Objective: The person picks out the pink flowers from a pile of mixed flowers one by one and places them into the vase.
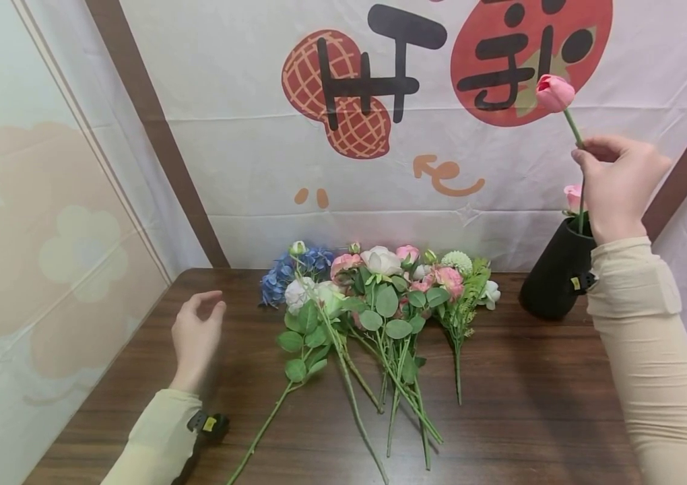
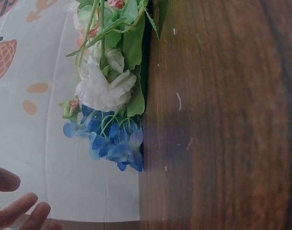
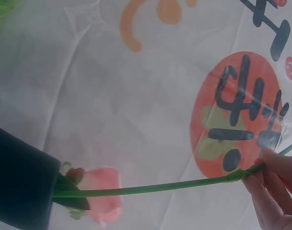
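High on the right, my right hand (image 1: 622, 182) pinches the green stem of a pink tulip (image 1: 555, 93). In the right wrist view the stem (image 3: 150, 188) runs down into the mouth of a black vase (image 3: 21, 177). That vase (image 1: 552, 269) leans slightly in the head view, and a pink rose (image 1: 572, 197) shows at its rim. My left hand (image 1: 198, 337) hovers over the left of the table with loosely bent fingers, holding nothing. Nearest to it in the left wrist view are blue hydrangea (image 2: 117, 143) and a white flower (image 2: 102, 88).
A pile of artificial flowers with green leaves (image 1: 386, 296) lies mid-table, stems toward the front. One long leafy stem (image 1: 265, 424) reaches the front edge. The brown wooden table (image 1: 519, 417) meets a white printed cloth (image 1: 228, 162) behind.
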Action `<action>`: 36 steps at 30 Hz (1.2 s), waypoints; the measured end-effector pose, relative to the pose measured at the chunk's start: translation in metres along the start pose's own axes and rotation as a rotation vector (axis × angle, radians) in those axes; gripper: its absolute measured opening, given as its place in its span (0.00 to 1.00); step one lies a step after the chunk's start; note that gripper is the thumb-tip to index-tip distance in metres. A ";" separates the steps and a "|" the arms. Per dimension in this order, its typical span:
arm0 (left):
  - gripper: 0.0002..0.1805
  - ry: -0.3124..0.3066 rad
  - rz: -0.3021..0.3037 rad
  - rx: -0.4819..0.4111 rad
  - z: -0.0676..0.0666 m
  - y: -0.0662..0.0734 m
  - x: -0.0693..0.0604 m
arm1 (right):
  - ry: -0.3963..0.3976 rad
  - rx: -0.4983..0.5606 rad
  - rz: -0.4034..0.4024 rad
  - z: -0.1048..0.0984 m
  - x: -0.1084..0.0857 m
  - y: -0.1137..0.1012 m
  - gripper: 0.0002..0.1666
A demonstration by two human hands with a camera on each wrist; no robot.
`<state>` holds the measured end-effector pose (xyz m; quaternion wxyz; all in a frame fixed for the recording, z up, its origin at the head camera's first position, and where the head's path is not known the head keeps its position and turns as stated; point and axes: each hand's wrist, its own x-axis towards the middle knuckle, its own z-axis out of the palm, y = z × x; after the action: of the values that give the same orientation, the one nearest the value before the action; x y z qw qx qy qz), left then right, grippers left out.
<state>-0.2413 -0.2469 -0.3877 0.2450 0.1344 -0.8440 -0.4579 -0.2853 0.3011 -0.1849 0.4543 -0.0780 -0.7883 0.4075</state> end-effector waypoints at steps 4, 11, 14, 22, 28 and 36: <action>0.16 0.000 0.009 0.001 -0.001 0.000 -0.001 | -0.009 -0.025 0.012 0.001 -0.001 0.005 0.12; 0.17 0.002 0.015 0.000 -0.003 -0.002 -0.002 | -0.007 -0.075 0.006 0.002 -0.006 0.015 0.15; 0.17 -0.002 0.013 0.007 -0.005 -0.004 -0.002 | -0.002 -0.080 0.004 0.003 -0.007 0.020 0.14; 0.19 -0.039 0.012 0.048 -0.009 -0.008 -0.002 | -0.007 -0.156 0.008 0.006 -0.009 0.036 0.16; 0.20 -0.063 0.014 0.066 -0.013 -0.009 0.000 | -0.025 -0.152 -0.013 0.007 -0.010 0.045 0.14; 0.21 -0.071 0.008 0.068 -0.014 -0.008 0.001 | -0.079 -0.126 0.000 0.006 -0.013 0.056 0.17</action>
<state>-0.2343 -0.2621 -0.3877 0.2122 0.1229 -0.8677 -0.4324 -0.2962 0.3276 -0.2352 0.4170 -0.0901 -0.8298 0.3598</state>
